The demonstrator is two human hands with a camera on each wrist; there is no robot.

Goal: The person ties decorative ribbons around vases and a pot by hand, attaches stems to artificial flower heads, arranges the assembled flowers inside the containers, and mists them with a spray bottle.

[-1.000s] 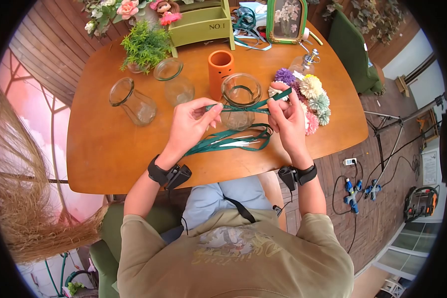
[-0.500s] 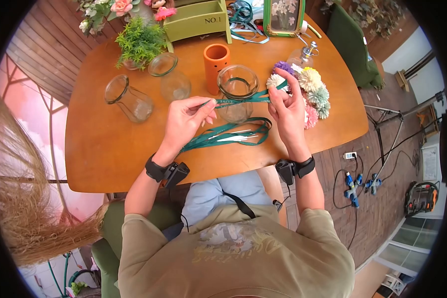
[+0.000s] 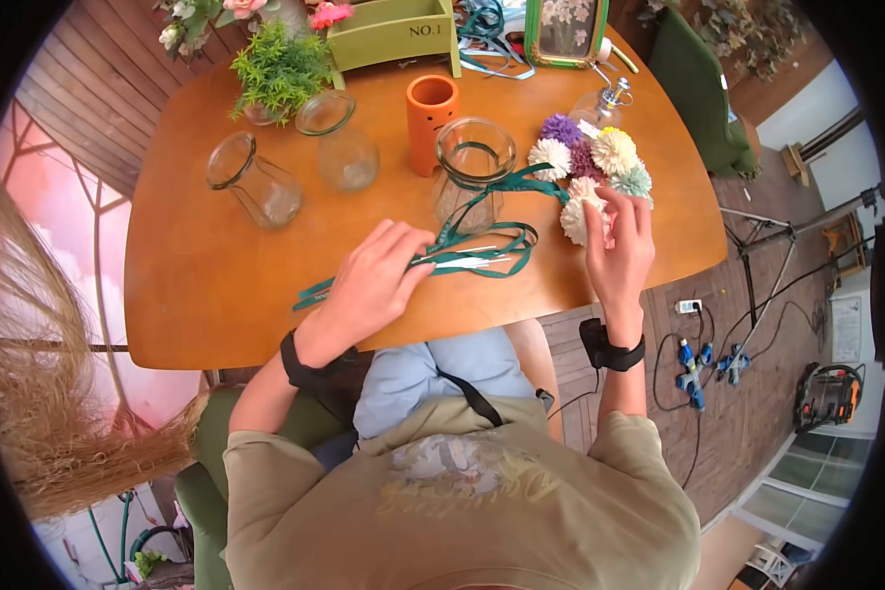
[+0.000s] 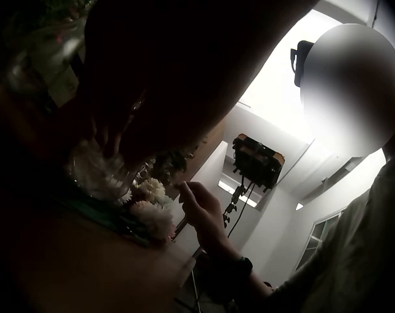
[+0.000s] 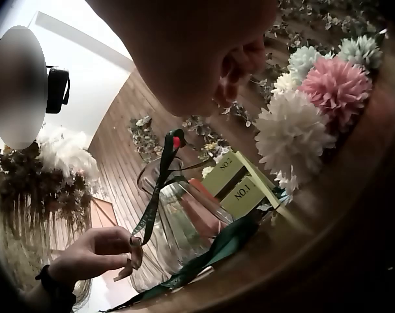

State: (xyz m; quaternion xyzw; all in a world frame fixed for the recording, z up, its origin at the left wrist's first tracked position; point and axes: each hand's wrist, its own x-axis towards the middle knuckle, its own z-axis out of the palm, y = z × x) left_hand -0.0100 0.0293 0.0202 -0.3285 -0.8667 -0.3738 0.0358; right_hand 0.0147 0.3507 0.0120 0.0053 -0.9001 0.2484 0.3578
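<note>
fingertips of the left hand (image 3: 369, 280) pinch a green ribbon (image 3: 526, 184) in front of a jar (image 3: 470, 205) standing upright mid-way across the table (image 3: 226, 305). from there the ribbon rises to the jar's neck, where a dark green arc shows through the glass; one tail juts free toward the right edge. fingers of the right hand (image 3: 621, 251) are loosely bent, with nothing visible in them; this hand hovers by the near side of the flowers (image 3: 615, 152), close to the right edge. between jar and near edge a ribbon bundle (image 3: 514, 271) lies with white strips (image 3: 462, 263). an orange cup (image 3: 433, 128) stands just behind the jar, two other jars (image 3: 270, 200) nearer the left edge. along the far edge sit a plant (image 3: 280, 74), a green box (image 3: 388, 39) and a frame (image 3: 567, 29).
</note>
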